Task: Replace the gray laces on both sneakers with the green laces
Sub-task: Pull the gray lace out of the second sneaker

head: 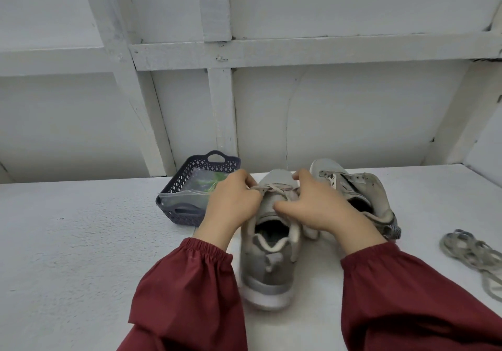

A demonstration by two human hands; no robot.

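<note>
The fingers [248, 185] of your left hand [233, 204] are curled tight together and pinch the gray lace [274, 189] where it crosses the front eyelets of the near sneaker [269, 263]. Your right hand [320, 206] meets it from the other side. Its fingertips [298, 175] are bent down over the same crossing and its thumb lies along the tongue. It appears to grip the lace too, though motion blur hides the exact pinch. Both hands sit over the tongue, knuckles up, with the elastic cuffs of your dark red sleeves [190, 282] just behind the wrists.

The near sneaker stands upright on the white table [81, 242], heel toward you and toe toward the wall [353, 119]. The lace shows only at the front; the eyelets nearer the collar look bare. The second sneaker [358, 190] lies just beside it on your right, tipped onto its side with its opening facing you and no lace visible in it. A loose gray lace [472, 253] lies in a tangle on the table, well apart at the far right.

To your left, near the toe of the near sneaker, sits a dark openwork basket [176, 187]. In it lies a clear plastic bag [187, 196] with the green laces [214, 181] inside.
</note>
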